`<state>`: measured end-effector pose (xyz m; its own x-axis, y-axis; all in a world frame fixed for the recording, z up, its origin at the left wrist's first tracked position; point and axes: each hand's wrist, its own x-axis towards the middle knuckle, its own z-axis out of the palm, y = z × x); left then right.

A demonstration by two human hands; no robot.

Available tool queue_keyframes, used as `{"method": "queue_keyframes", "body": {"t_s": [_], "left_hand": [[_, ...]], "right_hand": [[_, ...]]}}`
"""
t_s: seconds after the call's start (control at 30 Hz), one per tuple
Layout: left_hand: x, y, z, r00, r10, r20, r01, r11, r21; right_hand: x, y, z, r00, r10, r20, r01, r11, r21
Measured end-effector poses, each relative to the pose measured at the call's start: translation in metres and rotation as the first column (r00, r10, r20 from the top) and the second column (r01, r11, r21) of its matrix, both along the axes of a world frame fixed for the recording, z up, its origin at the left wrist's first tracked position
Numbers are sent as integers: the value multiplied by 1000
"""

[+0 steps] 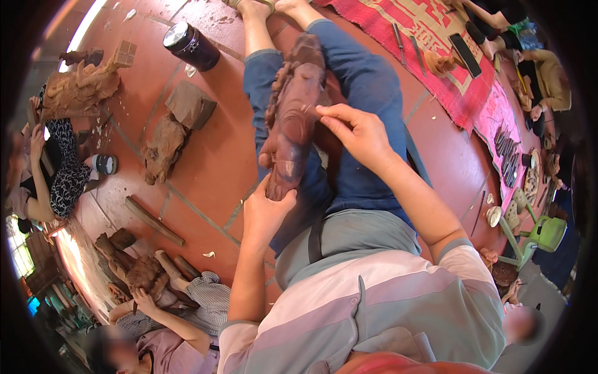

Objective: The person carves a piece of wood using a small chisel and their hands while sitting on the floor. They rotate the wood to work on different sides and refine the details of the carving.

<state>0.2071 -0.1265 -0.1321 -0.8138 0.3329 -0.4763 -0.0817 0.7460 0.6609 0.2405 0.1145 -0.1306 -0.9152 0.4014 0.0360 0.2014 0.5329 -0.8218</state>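
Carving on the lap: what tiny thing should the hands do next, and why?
Maybe the right hand should stroke lightly along the carving, since its finger and thumb are right at the carving's side. The left hand grips the near end, which should help steady it. I can't tell whether the right fingers hold anything.

Shirt: short-sleeved, collared, banded grey, white and mauve, buttoned front. Trousers: blue, calf-length. Strap: narrow, dark.

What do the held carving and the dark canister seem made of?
Carving: probably wood, smooth with some sheen, judging by its reddish-brown tones and cut relief. Canister: likely metal, glossy, since lid and side catch bright highlights; plastic possible.
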Motion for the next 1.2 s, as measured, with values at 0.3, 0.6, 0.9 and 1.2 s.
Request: {"method": "queue_keyframes", "body": {"t_s": [0.3, 0.6, 0.9, 1.2], "left_hand": [[18, 17, 27, 965, -228, 129, 256, 924, -283], [6, -8, 2, 780, 57, 623, -319, 893, 318], [59, 38, 20, 973, -229, 18, 227, 972, 67], [54, 31, 22, 952, -274, 138, 264, 960, 89]], "right_hand": [[1, 20, -18, 999, 7, 54, -18, 978, 209], [-12, 17, -15, 991, -99, 94, 73, 965, 252], [10, 22, -10, 995, -103, 13, 92, 935, 342], [23, 3, -14, 999, -48, -9, 49, 956, 291]]}}
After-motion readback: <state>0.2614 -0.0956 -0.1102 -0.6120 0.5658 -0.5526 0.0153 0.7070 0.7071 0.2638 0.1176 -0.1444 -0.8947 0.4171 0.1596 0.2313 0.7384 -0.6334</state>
